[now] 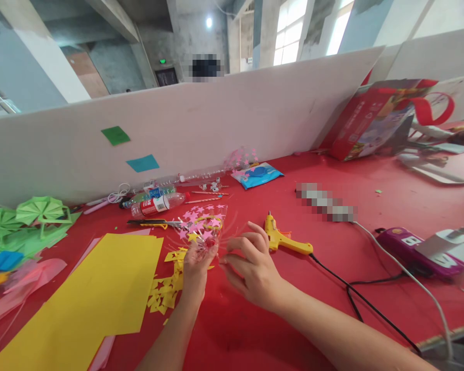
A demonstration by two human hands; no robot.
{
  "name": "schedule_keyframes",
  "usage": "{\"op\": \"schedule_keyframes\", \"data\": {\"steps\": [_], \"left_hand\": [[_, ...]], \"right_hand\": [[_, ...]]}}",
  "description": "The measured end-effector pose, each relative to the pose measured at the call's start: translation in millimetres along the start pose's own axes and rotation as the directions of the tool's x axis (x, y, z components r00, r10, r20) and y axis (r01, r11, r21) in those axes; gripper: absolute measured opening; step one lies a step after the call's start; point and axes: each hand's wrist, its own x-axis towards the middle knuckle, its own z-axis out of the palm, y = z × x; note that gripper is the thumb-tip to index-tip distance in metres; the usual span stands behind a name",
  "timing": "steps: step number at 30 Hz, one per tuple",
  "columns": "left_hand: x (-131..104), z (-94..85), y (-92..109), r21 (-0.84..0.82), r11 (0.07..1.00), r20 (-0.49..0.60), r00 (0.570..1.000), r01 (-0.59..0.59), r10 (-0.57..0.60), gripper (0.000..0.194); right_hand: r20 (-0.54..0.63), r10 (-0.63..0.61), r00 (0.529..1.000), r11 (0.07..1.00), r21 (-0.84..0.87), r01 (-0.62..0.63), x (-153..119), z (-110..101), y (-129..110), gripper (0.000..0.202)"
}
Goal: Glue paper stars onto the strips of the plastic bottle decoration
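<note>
My left hand [196,263] grips a clear plastic bottle piece [201,226] decorated with pink stars and a yellow star. Its neck end sits in my fingers, and its starred side spreads away from me. Just right of it is my right hand [253,265], fingers bent, with thumb and forefinger tips close together. Anything between those tips is too small to make out. Beyond the right hand lies a yellow glue gun [286,239], nozzle pointing away. Yellow paper scraps [164,291] with star cut-outs lie beside my left wrist.
Yellow sheets [100,288] cover the left front of the red table. A utility knife [149,223], plastic bottles [150,204] and a blue packet [259,175] lie behind. Green paper pieces [42,211] are far left. A purple power strip [421,250] and cords occupy the right.
</note>
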Motion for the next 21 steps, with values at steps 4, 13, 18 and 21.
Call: {"op": "schedule_keyframes", "data": {"steps": [4,13,18,21], "left_hand": [[2.1,-1.2,-0.8,-0.009,1.0,0.013,1.0,-0.027,0.028,0.037],[1.0,-1.4,-0.2,0.016,1.0,0.041,0.999,-0.011,0.01,0.035],[-2.5,2.3,3.4,0.081,0.997,-0.035,0.999,0.008,-0.005,0.038],[-3.8,3.4,5.1,0.086,0.996,-0.059,0.998,0.027,-0.022,0.039]], "right_hand": [[0.032,-0.004,0.999,1.0,0.004,0.004,0.3,-0.1,-0.8,0.015],[0.02,-0.021,1.0,1.0,-0.016,0.021,0.4,0.8,0.0,0.013],[-0.032,0.01,0.999,0.997,-0.071,-0.012,3.2,-0.9,0.8,0.009],[-0.018,0.009,1.0,0.997,-0.071,-0.01,3.1,-1.2,1.8,0.008]]}}
